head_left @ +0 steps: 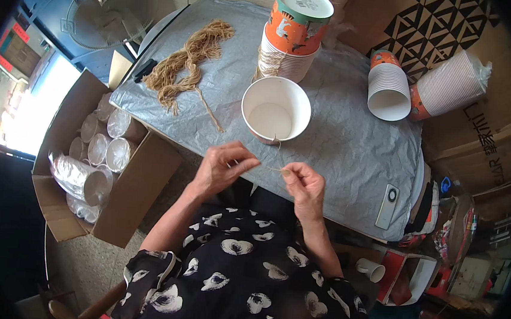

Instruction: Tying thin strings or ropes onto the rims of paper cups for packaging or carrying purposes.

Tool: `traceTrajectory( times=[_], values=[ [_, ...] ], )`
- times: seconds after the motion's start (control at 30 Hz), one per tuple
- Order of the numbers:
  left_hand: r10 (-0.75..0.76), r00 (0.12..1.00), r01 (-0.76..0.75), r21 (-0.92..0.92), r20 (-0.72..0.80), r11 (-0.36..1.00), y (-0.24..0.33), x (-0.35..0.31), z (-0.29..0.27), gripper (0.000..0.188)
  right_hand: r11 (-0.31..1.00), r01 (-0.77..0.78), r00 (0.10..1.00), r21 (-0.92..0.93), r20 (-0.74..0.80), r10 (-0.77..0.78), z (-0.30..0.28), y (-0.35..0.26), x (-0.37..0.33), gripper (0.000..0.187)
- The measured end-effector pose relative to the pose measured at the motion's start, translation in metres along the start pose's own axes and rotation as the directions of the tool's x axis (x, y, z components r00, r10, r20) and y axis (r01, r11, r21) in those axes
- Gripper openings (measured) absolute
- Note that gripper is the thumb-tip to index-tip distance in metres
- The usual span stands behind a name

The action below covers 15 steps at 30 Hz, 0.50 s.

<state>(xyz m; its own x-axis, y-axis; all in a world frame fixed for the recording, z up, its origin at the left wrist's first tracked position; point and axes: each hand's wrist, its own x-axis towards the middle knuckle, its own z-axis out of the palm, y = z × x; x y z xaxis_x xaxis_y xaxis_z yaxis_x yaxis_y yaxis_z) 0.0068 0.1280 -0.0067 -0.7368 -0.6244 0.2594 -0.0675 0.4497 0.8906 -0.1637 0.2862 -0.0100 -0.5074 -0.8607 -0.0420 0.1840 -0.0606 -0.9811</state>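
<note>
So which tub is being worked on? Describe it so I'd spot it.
Find the table covered in grey sheeting, then the tall stack of upside-down tubs on it. Just nearer the person stands a single white-lined tub, mouth up. Unlike its stacked neighbours, it has a thin string at its near rim, leading toward the person's right hand.

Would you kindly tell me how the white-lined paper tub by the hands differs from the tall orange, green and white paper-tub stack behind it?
The white-lined tub stands mouth up; the tall stack, mouth down. The tub shows its white inside, the stack its printed outside. Tan string meets the tub's near rim, while tan twine hangs at the stack's left side. Both stand on the grey-covered table.
</note>
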Motion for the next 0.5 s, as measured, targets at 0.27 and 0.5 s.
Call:
traceTrajectory(
  times=[0.27,0.5],
  values=[
    [0.252,0.967,-0.221,0.58,0.028,0.784,-0.027,0.061,-0.03,0.026,0.96,0.279,0.919,-0.008,-0.287,-0.27,-0.027,-0.07,-0.014,0.013],
    [0.251,0.924,-0.355,0.397,0.29,0.847,0.021,0.04,0.009,0.032,0.835,0.531,0.74,-0.146,-0.4,-0.541,-0.023,-0.098,-0.022,0.015]
  ],
)
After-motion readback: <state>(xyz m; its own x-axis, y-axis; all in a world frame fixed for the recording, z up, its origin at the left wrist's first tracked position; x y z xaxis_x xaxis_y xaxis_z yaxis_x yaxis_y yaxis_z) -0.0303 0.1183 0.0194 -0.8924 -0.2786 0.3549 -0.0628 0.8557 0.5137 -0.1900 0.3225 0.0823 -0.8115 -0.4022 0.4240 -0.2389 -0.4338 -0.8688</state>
